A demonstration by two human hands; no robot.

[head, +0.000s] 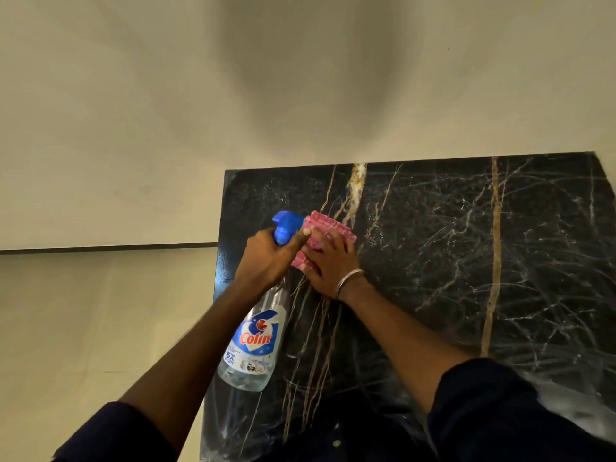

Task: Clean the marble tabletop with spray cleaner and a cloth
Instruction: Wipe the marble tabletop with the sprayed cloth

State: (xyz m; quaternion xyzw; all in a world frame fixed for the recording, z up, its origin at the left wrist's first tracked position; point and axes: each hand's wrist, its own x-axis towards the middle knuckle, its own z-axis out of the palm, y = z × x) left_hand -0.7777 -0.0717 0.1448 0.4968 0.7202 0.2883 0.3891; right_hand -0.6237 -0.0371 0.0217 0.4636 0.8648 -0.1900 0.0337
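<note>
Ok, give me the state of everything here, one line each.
Spray bottle: tilted, blue nozzle end toward the cloth, gripped at the neck by the left hand.
Cloth: pink, folded, lying on the tabletop under the right hand.
Marble tabletop: dark and veined, whitish smears at the near right corner.

Black marble tabletop (466, 261), pink cloth (333, 225) on it

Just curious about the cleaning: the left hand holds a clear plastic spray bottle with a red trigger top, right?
Not quite. The head view shows the clear plastic spray bottle in the left hand, but it has a blue trigger top, not red.
</note>
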